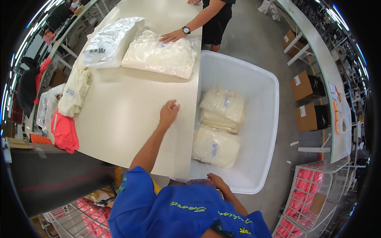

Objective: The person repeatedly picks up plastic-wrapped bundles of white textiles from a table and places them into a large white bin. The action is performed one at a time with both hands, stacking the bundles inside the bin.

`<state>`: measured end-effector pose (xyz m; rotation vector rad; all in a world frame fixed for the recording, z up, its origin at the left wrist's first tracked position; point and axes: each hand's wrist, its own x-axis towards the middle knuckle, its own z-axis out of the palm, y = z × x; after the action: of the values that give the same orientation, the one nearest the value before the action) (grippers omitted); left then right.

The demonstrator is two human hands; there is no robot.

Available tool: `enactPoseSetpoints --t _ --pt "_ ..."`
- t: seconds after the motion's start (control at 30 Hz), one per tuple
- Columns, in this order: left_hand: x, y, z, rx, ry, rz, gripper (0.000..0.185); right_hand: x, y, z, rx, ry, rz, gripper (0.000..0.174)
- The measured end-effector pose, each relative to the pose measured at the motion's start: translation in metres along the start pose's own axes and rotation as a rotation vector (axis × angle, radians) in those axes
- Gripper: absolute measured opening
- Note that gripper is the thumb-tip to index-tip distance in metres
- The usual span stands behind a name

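Note:
My left hand (169, 111) is raised over the pale table (125, 119), its fingers curled; whether it holds anything small is unclear. Close to my body, my right hand (216, 180) hangs by the near rim of a large white plastic bin (268, 119), its fingers partly hidden. Inside the bin lie several clear bags of folded cream cloth (215, 146), some stacked and bearing labels. Farther up the table a co-worker's hand (173, 36) rests on a larger clear bag of cream cloth (160, 58). A white basket with clear plastic bags (104, 44) stands left of it.
Folded cream garments (73, 95) and a coral-red garment (64, 131) lie along the table's left edge. Cardboard boxes (305, 117) stand below a long table at the right. A wire cart with pink bagged goods (300, 193) is at the lower right. The co-worker stands beyond the bin.

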<state>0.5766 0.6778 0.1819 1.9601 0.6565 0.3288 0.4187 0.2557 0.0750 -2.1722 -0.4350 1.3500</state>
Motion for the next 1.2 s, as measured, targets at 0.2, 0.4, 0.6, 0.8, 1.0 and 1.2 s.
enactPoseSetpoints --t 0.2,0.4,0.6,0.8,1.0,1.2 --pt "0.086 0.0 -0.018 -0.929 0.117 -0.5 0.083 -0.017 -0.006 0.0 0.2 0.14 0.122 0.051" --pt "0.133 0.001 -0.02 -1.053 0.14 -0.368 0.072 -0.035 -0.004 -0.004 0.189 0.26 0.184 0.047" --pt "0.164 -0.014 -0.02 -0.94 0.225 -0.448 0.05 -0.041 -0.005 -0.007 0.094 0.316 0.214 0.049" --pt "0.166 -0.02 -0.018 -1.042 0.245 -0.515 0.031 -0.039 -0.019 -0.01 0.07 0.305 0.256 0.052" --pt "0.13 -0.034 -0.044 -1.022 0.244 -0.461 0.028 -0.035 -0.014 -0.001 0.106 0.354 0.201 0.05" --pt "0.045 -0.059 -0.114 -0.881 0.124 -0.476 0.024 -0.005 -0.013 0.007 0.291 0.352 0.121 0.045"
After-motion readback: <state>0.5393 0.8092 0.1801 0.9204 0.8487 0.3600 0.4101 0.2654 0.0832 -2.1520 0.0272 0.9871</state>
